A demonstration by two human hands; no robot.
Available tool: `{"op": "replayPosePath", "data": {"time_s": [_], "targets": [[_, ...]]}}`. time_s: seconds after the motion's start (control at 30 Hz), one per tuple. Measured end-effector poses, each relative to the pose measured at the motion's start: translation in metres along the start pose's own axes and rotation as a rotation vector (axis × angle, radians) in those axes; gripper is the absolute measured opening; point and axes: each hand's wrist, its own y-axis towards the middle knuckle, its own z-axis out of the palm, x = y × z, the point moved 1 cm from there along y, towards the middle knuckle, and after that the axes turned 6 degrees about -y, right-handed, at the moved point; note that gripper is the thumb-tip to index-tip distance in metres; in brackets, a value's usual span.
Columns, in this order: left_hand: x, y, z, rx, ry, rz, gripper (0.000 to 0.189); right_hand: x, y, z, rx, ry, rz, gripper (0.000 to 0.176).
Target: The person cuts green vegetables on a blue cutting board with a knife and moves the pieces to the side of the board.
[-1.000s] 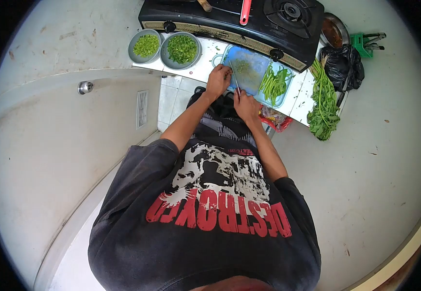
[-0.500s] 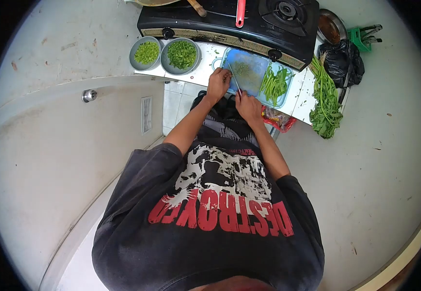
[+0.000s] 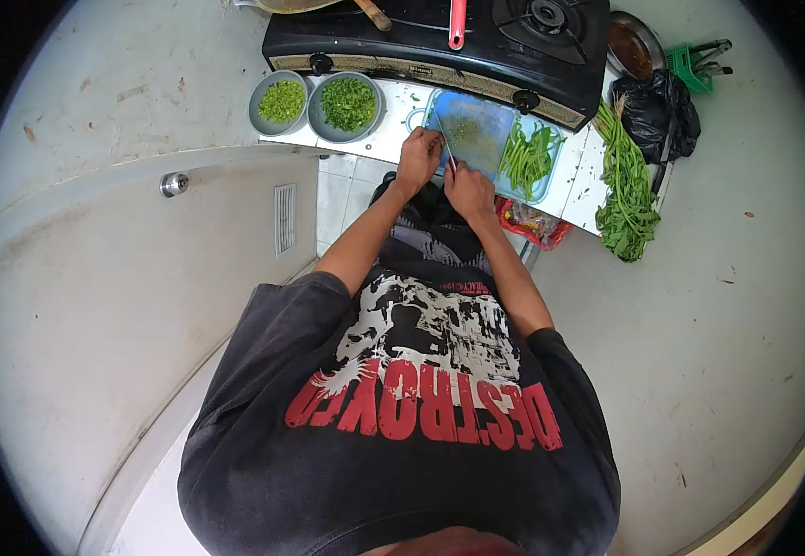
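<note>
My right hand is closed round the handle of a knife, whose blade slants up and left over a blue cutting board. Beside the blade is my left hand, its fingers pinched together at the board's left edge; whatever they hold is too small to make out. Fine green bits are scattered on the board's surface. To the right of the board, cut leafy greens lie on a light blue tray, which also supports the board.
Two grey bowls of chopped greens, a paler one and a darker one, stand at the left. Behind is a black gas stove. A bunch of leafy greens, a black plastic bag, a pan and a green basket are at the right.
My right hand and the knife have shifted slightly left, bringing the blade nearer my left hand. My left hand stays in about the same place.
</note>
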Motion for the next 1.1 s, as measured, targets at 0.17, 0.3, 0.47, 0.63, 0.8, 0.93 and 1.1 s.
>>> {"op": "replayPosePath", "data": {"time_s": [0.17,0.3,0.47,0.63,0.8,0.93,1.1], "targets": [[-0.001,0.001,0.001,0.003,0.013,-0.022,0.009,-0.007,-0.007,0.005,-0.035,-0.039,-0.018,0.039],[0.001,-0.002,0.002,-0.044,-0.034,0.039,0.012,-0.018,-0.032,-0.001,-0.008,-0.065,-0.001,0.038],[0.000,-0.002,0.002,-0.040,-0.010,0.064,0.010,-0.021,-0.036,-0.008,-0.010,-0.031,0.051,0.041],[-0.001,-0.002,0.002,-0.035,0.001,0.065,0.009,-0.006,-0.019,-0.009,0.030,-0.005,0.012,0.039],[0.000,-0.003,0.003,-0.062,0.054,0.065,0.010,0.005,0.000,-0.007,-0.023,-0.011,0.006,0.038],[-0.001,-0.002,0.003,-0.038,0.011,0.017,0.010,0.004,0.001,-0.002,-0.034,-0.006,0.009,0.039],[-0.001,0.001,0.000,-0.011,0.002,-0.010,0.010,-0.011,-0.023,-0.006,0.016,-0.027,0.008,0.039]]}}
